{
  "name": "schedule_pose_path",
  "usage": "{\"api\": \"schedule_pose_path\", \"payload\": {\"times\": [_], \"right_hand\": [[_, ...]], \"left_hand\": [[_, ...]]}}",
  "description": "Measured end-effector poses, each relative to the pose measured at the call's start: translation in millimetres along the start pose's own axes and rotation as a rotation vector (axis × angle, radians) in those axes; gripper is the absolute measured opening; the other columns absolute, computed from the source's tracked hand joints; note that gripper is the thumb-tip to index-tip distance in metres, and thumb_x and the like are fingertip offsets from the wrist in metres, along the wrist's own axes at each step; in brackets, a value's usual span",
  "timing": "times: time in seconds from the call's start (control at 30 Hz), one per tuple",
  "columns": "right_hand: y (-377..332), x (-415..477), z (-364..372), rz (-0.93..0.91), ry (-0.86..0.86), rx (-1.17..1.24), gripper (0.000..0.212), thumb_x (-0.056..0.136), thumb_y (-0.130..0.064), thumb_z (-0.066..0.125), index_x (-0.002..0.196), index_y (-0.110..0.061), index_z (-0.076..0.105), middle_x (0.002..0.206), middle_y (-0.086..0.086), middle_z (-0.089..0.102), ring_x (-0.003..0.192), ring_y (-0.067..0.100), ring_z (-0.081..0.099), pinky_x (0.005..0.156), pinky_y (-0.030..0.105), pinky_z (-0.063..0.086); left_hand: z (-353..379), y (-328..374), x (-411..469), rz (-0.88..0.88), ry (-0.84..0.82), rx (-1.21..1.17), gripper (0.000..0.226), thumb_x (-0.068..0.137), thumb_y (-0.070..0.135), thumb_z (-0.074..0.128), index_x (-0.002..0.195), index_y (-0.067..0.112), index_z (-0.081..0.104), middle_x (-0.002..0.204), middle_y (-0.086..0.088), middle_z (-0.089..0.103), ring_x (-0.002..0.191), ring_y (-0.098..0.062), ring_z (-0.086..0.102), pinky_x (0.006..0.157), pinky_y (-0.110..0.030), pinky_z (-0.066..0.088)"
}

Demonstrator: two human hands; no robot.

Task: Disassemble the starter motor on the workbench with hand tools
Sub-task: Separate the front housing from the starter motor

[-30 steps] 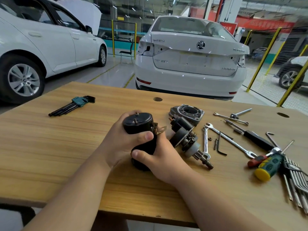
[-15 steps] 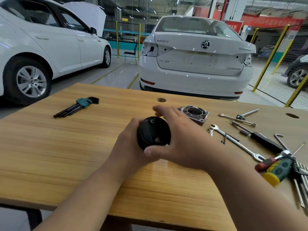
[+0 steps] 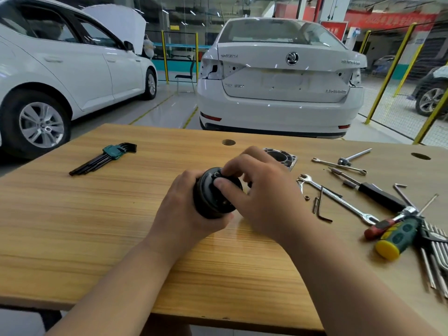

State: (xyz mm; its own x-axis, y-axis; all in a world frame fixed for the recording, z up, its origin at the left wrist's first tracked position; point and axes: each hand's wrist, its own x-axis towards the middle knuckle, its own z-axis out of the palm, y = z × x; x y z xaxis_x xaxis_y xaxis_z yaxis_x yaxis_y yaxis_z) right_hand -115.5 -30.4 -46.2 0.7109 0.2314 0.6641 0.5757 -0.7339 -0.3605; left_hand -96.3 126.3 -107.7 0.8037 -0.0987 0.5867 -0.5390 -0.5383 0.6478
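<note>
Motor (image 3: pixel 214 202) at mid-tabletop (image 3: pixel 97 214), standing on end, long axis tipped so the black cap faces the near edge. Left hand (image 3: pixel 184 209) wraps the barrel from the left. Right hand (image 3: pixel 264 197) lies over the cap from the right, fingers (image 3: pixel 221 185) pinching something small there. Cap work looks like the right hand's job; wrenches (image 3: pixel 339 197) lie farther right.

Car repair workshop: white cars (image 3: pixel 281 76), tool-strewn workbench (image 3: pixel 72 226).

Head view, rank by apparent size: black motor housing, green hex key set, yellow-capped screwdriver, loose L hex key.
1. black motor housing, though partly covered
2-3. hex key set and yellow-capped screwdriver: look alike, and the screwdriver lies nearer the camera, so unranked
4. loose hex key
</note>
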Motion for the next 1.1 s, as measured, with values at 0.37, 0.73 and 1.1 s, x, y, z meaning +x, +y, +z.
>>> {"api": "schedule_pose_path", "payload": {"times": [0.37,0.73,1.1], "right_hand": [[-22.1,28.0,-19.5,0.134,-0.318,-0.305,0.025,0.098,-0.035,0.049,0.102,-0.018,0.066,0.098,0.0,0.059,0.089,0.022,0.057,0.072,0.036,0.051],[-10.5,30.9,-20.7,0.001,-0.327,-0.27,0.018,0.097,-0.023,0.051,0.108,-0.015,0.064,0.106,-0.001,0.056,0.091,0.017,0.054,0.076,0.03,0.047],[21.0,6.3,-32.0,0.167,-0.186,-0.019,0.021,0.094,-0.037,0.057,0.102,-0.021,0.067,0.093,-0.01,0.057,0.089,0.009,0.049,0.071,0.021,0.042]], "left_hand": [[5.8,1.0,0.5,-0.03,0.015,0.037,0.072,0.045,0.041,0.08,0.097,0.055,0.032,0.093,0.024,0.052,0.094,0.009,0.05,0.069,-0.014,0.036],[9.1,-5.0,5.5,0.017,-0.021,0.045,0.081,0.053,0.035,0.088,0.102,0.066,0.032,0.097,0.028,0.056,0.097,0.02,0.047,0.07,0.003,0.037],[28.5,23.7,2.9,0.051,-0.026,0.02,0.082,0.05,0.05,0.084,0.111,0.059,0.03,0.107,0.029,0.05,0.101,0.003,0.052,0.076,-0.02,0.045]]}}
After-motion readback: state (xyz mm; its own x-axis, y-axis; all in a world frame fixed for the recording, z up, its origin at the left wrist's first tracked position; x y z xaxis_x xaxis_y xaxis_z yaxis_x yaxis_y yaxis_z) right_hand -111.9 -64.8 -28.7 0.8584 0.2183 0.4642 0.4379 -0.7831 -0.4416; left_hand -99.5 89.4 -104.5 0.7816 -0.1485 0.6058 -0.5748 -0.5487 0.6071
